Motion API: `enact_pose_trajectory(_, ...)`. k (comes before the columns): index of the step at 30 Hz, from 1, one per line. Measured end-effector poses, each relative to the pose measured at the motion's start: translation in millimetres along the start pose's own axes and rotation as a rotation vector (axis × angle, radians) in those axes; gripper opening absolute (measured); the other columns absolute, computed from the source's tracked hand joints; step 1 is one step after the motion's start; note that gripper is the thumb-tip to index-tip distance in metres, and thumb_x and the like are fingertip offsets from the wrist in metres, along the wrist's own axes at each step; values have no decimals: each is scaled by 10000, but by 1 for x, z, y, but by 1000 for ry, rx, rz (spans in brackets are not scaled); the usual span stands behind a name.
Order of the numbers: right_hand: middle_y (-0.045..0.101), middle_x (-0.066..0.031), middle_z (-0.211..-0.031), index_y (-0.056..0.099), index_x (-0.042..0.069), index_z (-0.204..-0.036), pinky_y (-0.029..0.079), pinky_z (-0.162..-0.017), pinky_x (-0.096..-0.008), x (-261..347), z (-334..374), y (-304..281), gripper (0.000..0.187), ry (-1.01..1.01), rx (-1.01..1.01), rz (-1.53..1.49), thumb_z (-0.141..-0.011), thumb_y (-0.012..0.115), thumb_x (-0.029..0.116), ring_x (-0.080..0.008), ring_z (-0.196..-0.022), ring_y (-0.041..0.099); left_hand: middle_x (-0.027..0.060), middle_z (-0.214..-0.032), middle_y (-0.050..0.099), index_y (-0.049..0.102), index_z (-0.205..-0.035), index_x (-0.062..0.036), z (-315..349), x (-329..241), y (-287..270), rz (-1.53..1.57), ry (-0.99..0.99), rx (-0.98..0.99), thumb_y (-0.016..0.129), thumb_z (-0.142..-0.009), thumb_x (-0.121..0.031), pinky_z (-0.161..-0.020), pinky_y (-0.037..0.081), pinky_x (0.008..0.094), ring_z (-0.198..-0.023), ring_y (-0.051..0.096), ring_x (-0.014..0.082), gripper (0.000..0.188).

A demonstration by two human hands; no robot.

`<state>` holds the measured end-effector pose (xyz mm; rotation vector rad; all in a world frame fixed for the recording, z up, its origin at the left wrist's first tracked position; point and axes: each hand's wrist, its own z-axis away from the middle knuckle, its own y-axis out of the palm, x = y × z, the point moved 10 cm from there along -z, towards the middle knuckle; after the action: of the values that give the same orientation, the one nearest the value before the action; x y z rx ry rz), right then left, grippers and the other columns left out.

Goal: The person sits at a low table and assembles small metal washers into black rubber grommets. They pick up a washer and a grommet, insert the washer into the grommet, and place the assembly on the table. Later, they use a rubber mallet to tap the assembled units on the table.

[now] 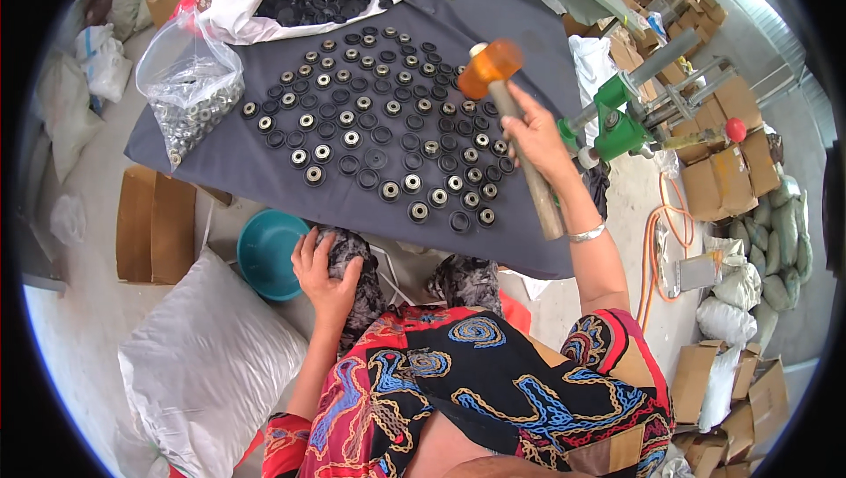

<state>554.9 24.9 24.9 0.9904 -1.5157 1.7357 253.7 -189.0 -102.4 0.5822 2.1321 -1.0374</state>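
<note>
My right hand (pixel 536 133) grips the wooden handle of a mallet with an orange head (pixel 490 68), held over the right side of the table. Beneath and left of it, many black plastic rings (pixel 381 135) lie spread on the dark grey cloth (pixel 238 200). A number of them have a metal bearing (pixel 412 183) seated in the middle; others show no metal. My left hand (pixel 326 274) rests on my left knee, fingers spread and holding nothing, beside a teal basin (pixel 264 253).
An open white sack (pixel 238 7) of black parts stands at the table's far left. Near it is a clear bag (pixel 189 95) of metal bearings. A green metal press (pixel 617 117) stands to the right. A full white sack (pixel 207 363) and a cardboard box (pixel 157 227) sit at left.
</note>
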Motion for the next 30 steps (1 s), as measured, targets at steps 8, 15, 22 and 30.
enact_pose_trajectory(8,581,-54,-807,318,129,-1470,464,-425,-277,-33,-2,5,622,63,21,156,-886,529,90,-104,-480,514,159,-1239,556,628,-1092,-74,-2,-3,3,-1,5,23,766,-656,-274,-983,352,492,-1170,456,392,499)
enact_pose_trajectory(15,602,-64,-838,320,128,-1468,470,-430,-283,-29,-3,-2,629,86,6,92,-880,542,103,-104,-502,519,162,-1241,554,627,-1089,-66,1,-1,2,8,14,14,765,-648,-250,-982,353,494,-1170,457,394,498)
enact_pose_trajectory(22,560,-265,-1232,324,59,-1443,452,-952,-400,-31,-13,13,641,-108,-15,346,-852,566,108,-371,-1085,586,188,-1234,553,613,-1110,-40,0,-8,-4,-40,50,20,747,-679,-212,-971,378,459,-1145,478,383,483)
enact_pose_trajectory(30,540,-22,-746,299,142,-1480,452,-404,-243,-32,-15,-5,621,22,-55,17,-900,507,63,-78,-494,511,169,-1250,541,605,-1116,-66,2,-1,-1,12,34,16,765,-663,-237,-981,347,497,-1175,448,399,511)
